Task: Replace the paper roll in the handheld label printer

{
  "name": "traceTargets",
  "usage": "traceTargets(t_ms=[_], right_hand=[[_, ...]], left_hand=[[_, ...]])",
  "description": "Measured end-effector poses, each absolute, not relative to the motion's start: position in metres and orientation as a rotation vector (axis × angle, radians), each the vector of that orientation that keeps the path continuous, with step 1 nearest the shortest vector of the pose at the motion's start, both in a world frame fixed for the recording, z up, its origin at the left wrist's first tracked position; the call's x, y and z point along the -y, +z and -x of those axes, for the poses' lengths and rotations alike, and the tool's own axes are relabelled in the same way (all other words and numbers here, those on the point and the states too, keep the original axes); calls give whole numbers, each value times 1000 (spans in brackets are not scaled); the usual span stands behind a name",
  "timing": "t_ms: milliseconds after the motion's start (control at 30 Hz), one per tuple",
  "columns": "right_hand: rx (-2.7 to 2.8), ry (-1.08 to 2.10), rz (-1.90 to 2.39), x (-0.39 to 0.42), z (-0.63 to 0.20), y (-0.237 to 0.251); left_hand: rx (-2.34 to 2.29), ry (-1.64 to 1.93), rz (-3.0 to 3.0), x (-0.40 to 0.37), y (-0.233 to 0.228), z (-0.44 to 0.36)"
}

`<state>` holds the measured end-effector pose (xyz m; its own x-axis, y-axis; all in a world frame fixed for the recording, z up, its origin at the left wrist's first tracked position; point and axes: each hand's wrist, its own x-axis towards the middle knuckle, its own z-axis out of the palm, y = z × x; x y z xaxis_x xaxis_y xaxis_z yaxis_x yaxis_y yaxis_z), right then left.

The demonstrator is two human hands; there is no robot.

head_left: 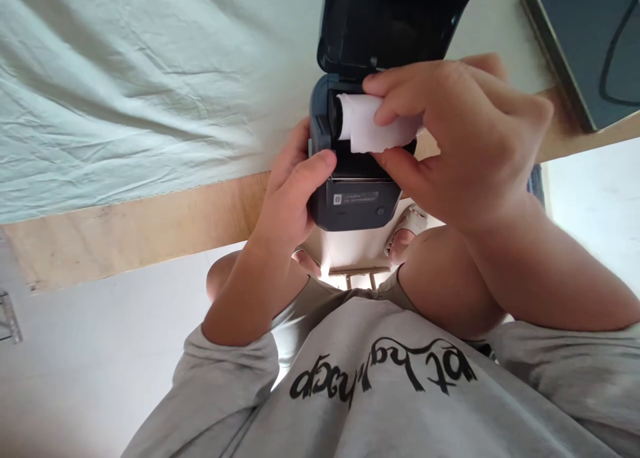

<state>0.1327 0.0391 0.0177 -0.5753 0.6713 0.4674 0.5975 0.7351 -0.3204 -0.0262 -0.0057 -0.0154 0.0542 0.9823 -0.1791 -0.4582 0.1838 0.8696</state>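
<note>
A small dark label printer (353, 205) is held over the edge of the bed or table, its black lid (387, 28) swung up. My left hand (295, 188) grips the printer's left side, with the thumb on its top rim. Inside the compartment lies a white paper roll (363, 121), its loose end hanging toward me. My right hand (450, 131) is closed on the roll's right part, with the thumb below and the fingers above it. The roll's right end is hidden behind that hand.
A light green cloth (125, 98) covers the surface on the left, above a wooden edge (140, 231). At the upper right lies a dark flat device with a glossy face (590, 38). My legs and the floor show below.
</note>
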Motion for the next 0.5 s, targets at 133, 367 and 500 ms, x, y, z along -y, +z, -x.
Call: traceTargets(t_ms=[133,367,500], right_hand=[[2320,16,837,-39,-133,15],[2435,54,604,-35,-134,12],[2309,164,730,-33,-139,21]], left_hand=[[-859,1245,-712,6,-15,30],[-827,1300,-862,3,-18,33],[-925,1228,-1006,4,-21,35]])
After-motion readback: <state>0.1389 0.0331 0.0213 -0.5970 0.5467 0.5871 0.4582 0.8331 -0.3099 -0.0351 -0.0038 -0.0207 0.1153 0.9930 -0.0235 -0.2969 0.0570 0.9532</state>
